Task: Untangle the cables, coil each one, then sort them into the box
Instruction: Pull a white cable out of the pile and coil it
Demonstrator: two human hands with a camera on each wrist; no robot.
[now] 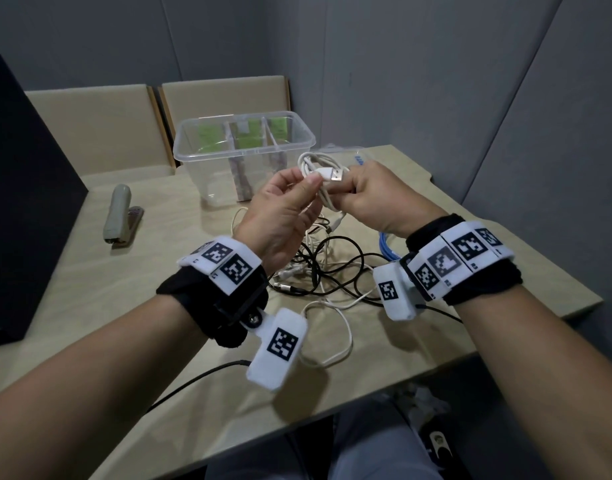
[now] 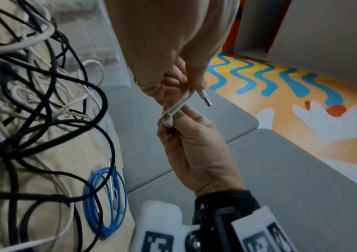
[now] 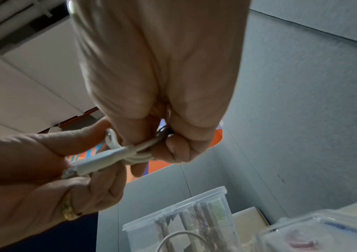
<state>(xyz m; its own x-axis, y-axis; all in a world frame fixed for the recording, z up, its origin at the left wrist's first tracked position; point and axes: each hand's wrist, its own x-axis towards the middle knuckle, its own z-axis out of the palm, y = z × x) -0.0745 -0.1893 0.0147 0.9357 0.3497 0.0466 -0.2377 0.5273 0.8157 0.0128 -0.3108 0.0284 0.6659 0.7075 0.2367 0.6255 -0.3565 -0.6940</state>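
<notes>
Your left hand [image 1: 280, 206] and right hand [image 1: 373, 195] are raised together above the table [image 1: 159, 341], just in front of the clear box [image 1: 244, 154], which sits at 12 o'clock from your hands. Between them you hold a white cable [image 1: 318, 168] gathered into a small coil. Your right hand is clamped around the bundled loops, fingers curled tight over them. Your left thumb and forefinger pinch the cable's end just behind its USB plug [image 1: 335, 175], which points toward your right hand. In the right wrist view the plug end crosses over the bundled loops.

The box has dividers splitting it into compartments, with green labels on its far wall; its near compartments show no cable.

Below your hands, at 6 o'clock, a tangle of black and white cables [image 1: 318, 268] lies on the table. A coiled blue cable [image 1: 389, 244] lies beside the tangle at about 4 o'clock from your hands, partly hidden under your right wrist; a black strand crosses it in the left wrist view.

A beige stapler [image 1: 119, 213] rests at 9 o'clock, well apart from the cables. A dark panel [image 1: 24, 202] stands at the table's left edge.
</notes>
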